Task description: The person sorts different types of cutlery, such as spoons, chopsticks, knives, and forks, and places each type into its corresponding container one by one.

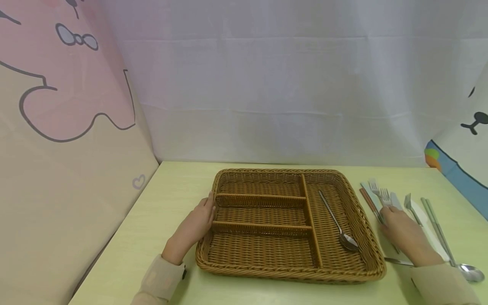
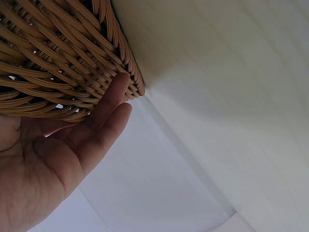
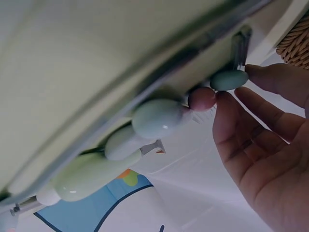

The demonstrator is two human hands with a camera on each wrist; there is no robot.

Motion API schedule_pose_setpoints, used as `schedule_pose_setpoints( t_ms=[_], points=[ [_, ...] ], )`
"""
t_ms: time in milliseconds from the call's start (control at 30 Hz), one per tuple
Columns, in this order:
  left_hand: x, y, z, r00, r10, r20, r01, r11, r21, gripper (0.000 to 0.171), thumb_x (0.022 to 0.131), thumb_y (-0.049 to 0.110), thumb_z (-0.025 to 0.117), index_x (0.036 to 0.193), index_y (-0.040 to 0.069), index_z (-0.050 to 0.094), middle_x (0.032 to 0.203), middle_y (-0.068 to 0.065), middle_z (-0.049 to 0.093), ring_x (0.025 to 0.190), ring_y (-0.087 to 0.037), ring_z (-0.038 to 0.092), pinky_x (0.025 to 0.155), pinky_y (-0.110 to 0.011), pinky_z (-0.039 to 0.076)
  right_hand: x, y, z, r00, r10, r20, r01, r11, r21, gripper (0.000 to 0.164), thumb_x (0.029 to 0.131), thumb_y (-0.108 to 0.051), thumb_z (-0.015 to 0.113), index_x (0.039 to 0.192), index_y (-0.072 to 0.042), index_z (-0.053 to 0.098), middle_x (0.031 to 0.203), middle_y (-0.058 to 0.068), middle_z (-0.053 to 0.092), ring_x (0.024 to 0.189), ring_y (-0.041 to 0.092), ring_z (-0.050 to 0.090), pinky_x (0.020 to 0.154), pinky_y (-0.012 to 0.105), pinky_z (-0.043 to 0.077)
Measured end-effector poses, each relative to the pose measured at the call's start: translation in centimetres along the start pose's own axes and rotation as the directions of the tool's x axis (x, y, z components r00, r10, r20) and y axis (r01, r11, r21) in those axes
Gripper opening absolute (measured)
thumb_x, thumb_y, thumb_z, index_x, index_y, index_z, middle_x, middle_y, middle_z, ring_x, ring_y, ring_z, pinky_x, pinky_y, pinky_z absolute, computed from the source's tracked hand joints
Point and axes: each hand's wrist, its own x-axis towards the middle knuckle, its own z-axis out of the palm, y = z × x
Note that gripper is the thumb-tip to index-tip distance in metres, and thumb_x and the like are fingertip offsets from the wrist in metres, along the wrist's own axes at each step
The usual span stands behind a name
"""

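On the table stands a brown wicker basket with several compartments. A metal spoon lies slanted in its long right compartment. My left hand rests against the basket's left side; its nearly straight fingers touch the outer weave in the left wrist view. Right of the basket, my right hand reaches down over a spread of cutlery. In the right wrist view its thumb and finger pinch a green-ended handle, beside a red-ended handle. The far end of the pinched utensil cannot be made out. A fork shows just beyond the fingertips.
Brown-topped chopsticks lie near the basket's right wall. Beyond the right hand are another fork, green-topped chopsticks and a spoon. A white cloth hangs behind the table, with printed cloths on both sides.
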Motion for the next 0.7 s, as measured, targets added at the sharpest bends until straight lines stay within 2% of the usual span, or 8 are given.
schedule_pose_setpoints(
  t_ms=[267, 500, 700],
  points=[
    [0.1, -0.01, 0.04, 1.0, -0.012, 0.006, 0.012, 1.0, -0.007, 0.051, 0.099, 0.015, 0.038, 0.14, -0.011, 0.022, 0.126, -0.029, 0.047, 0.098, -0.034, 0.06, 0.075, -0.037, 0.054, 0.06, 0.11, 0.18, 1.0, -0.003, 0.007, 0.003, 1.0, 0.017, 0.01, 0.072, 0.007, 0.058, 0.077, 0.006, 0.05, 0.071, 0.017, 0.053, 0.058, 0.025, 0.05, 0.048, 0.037, 0.04],
    [0.09, 0.0, 0.04, 1.0, -0.008, 0.003, 0.008, 1.0, -0.003, 0.051, 0.099, 0.015, 0.039, 0.14, -0.012, 0.023, 0.125, -0.029, 0.048, 0.095, -0.033, 0.061, 0.072, -0.035, 0.054, -0.02, -0.07, 0.01, 0.998, 0.031, 0.049, -0.033, 0.999, 0.034, 0.005, 0.075, 0.007, 0.051, 0.078, 0.005, 0.047, 0.071, 0.016, 0.051, 0.057, 0.021, 0.046, 0.047, 0.033, 0.036],
    [0.11, -0.07, 0.12, 1.0, -0.006, 0.005, 0.006, 1.0, -0.006, 0.051, 0.099, 0.015, 0.039, 0.14, -0.012, 0.023, 0.126, -0.029, 0.047, 0.097, -0.034, 0.061, 0.073, -0.036, 0.054, -0.03, -0.06, 0.0, 0.997, 0.041, 0.071, -0.041, 0.999, 0.004, 0.003, 0.075, 0.006, 0.049, 0.077, 0.006, 0.046, 0.071, 0.017, 0.05, 0.057, 0.024, 0.048, 0.047, 0.036, 0.039]
  ],
)
